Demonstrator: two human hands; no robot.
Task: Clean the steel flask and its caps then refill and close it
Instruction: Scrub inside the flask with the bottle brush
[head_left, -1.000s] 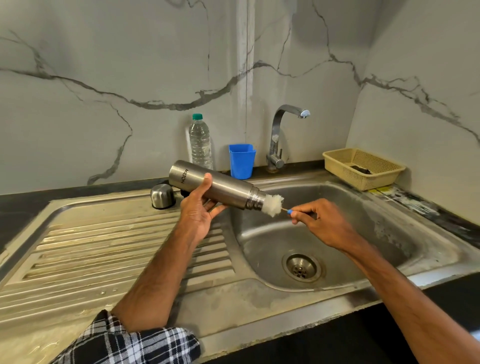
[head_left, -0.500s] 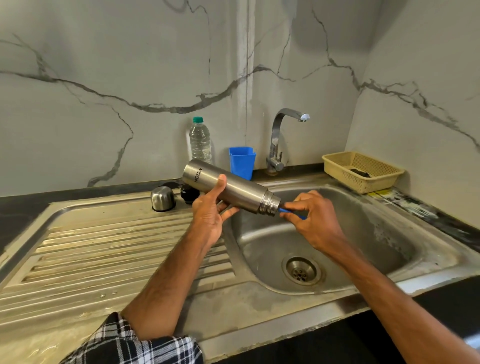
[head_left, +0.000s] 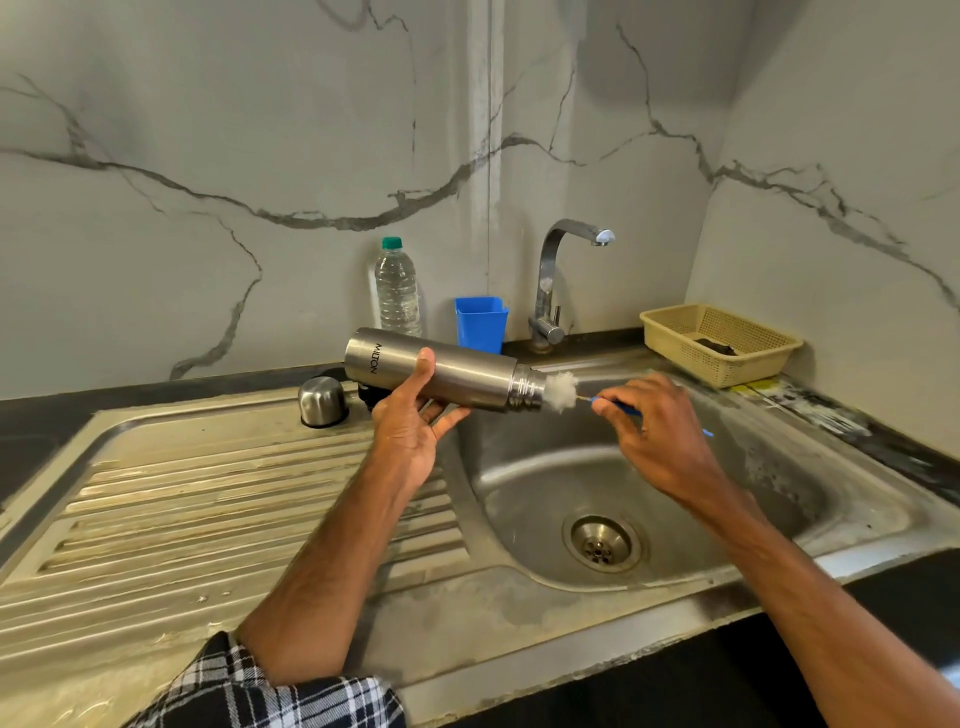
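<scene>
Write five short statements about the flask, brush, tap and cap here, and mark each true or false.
1. The left hand holds the steel flask nearly level. True.
2. The right hand pinches the blue handle of the brush. True.
3. The brush bristles sit deep inside the flask. False: they show outside its mouth.
4. Water runs from the tap. False: no water falls from it.
5. The steel cap is on the flask. False: it stands on the drainboard.

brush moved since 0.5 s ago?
Yes. The brush has slid out of the flask mouth, rightward toward the yellow basket, drawn by the right hand.
</scene>
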